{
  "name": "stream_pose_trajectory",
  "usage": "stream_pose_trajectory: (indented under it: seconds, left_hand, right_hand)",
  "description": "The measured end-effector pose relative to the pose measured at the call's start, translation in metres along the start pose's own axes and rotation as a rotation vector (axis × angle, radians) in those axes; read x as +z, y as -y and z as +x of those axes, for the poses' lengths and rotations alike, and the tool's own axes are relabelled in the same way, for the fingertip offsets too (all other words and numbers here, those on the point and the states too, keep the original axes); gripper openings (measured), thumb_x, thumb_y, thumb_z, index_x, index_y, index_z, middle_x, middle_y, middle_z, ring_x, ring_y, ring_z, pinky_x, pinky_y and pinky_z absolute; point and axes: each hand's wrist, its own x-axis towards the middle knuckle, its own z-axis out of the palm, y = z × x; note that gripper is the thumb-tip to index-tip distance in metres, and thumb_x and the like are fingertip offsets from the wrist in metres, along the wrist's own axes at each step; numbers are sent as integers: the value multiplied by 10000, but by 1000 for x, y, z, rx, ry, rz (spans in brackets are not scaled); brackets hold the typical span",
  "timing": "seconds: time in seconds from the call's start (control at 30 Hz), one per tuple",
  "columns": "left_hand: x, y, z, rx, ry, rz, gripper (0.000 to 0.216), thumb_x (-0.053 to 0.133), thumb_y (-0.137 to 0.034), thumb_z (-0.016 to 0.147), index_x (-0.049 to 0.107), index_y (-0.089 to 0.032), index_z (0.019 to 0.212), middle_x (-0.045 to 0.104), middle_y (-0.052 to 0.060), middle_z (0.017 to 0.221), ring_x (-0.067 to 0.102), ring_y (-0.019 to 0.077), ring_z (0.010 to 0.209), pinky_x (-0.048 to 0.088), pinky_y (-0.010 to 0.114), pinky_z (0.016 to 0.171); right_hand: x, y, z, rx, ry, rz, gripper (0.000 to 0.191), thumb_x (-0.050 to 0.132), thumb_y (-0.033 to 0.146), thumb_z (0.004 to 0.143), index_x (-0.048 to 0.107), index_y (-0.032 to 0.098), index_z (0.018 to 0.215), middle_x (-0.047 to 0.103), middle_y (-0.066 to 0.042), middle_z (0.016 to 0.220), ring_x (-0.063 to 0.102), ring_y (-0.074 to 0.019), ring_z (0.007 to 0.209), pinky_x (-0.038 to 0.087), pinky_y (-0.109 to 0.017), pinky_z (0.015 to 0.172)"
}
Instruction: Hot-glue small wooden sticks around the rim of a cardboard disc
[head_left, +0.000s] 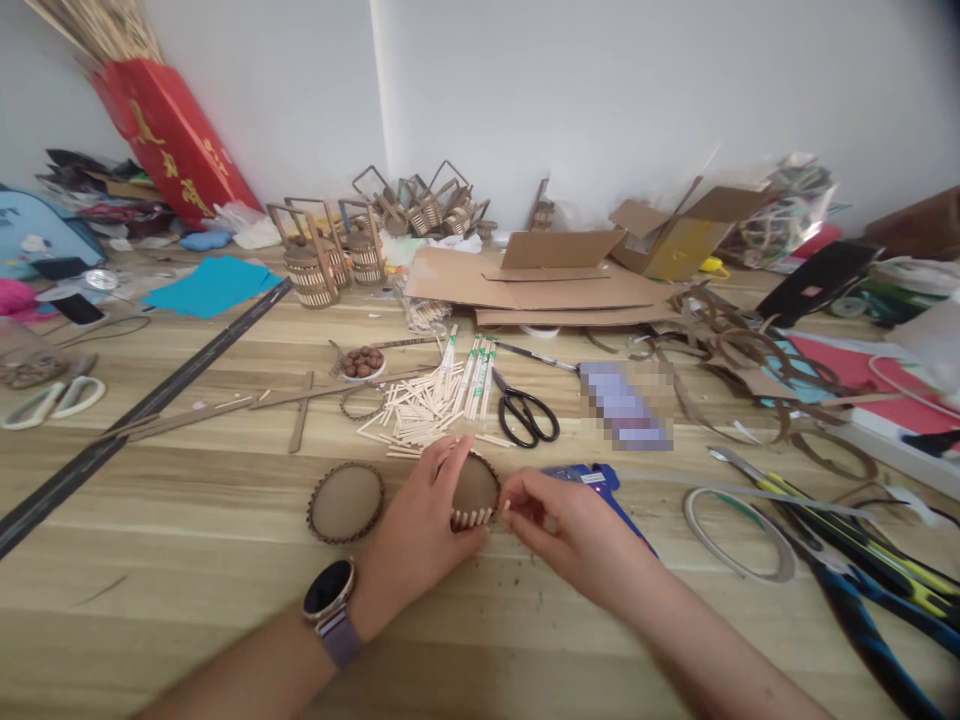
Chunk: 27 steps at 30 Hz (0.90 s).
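Observation:
My left hand [429,510] is closed around the left side of a round brown cardboard disc [477,482] with a dark notched rim. A short row of pale wooden sticks stands along the disc's near edge. Just right of the rim, my right hand [559,520] pinches a small pale wooden stick [507,506] between thumb and forefinger. Another brown disc with a notched rim [345,503] lies flat left of my left hand. Behind the hands is a loose pile of wooden sticks [420,408]. A blue glue gun [600,478] lies partly hidden behind my right hand.
Black-handled scissors [529,418] lie beyond the hands, near a bowl of brown beads [363,362]. Pliers [840,570] and a tape ring [739,535] lie at right. Small lidded baskets [309,272] and cardboard sheets [540,275] stand near the wall. White-handled scissors [56,400] lie at left.

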Motion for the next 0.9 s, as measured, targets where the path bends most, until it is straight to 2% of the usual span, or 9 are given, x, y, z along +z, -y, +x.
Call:
stream_pose_trajectory:
  seconds: [0.23,0.4,0.9]
  left_hand:
    - [2,2,0,40,-41,-7,836,664,-162,736,228,-220,1446,408,155,1430,387,305,1354,376,515,1105]
    - [1,0,-1,18,-34,-7,819,667,-156,745,244,-212,1444,406,160,1435,381,303,1359,377,506,1106]
    - [3,2,-2,40,-41,3,804,648,-163,770,227,-211,1454,398,166,1444,374,307,1370,383,513,1102]
  right_hand:
    - [8,-3,2,35,35,-2,108,524,115,838,579,201,802,607,32,671,547,-132,603,361,-216,537]
    - [13,-5,2,56,35,0,120,509,131,851,596,202,808,648,21,692,578,-141,609,375,-223,541]
    - [21,-5,4,44,-17,14,120,505,178,868,507,215,754,616,25,653,564,-145,578,361,-223,512]
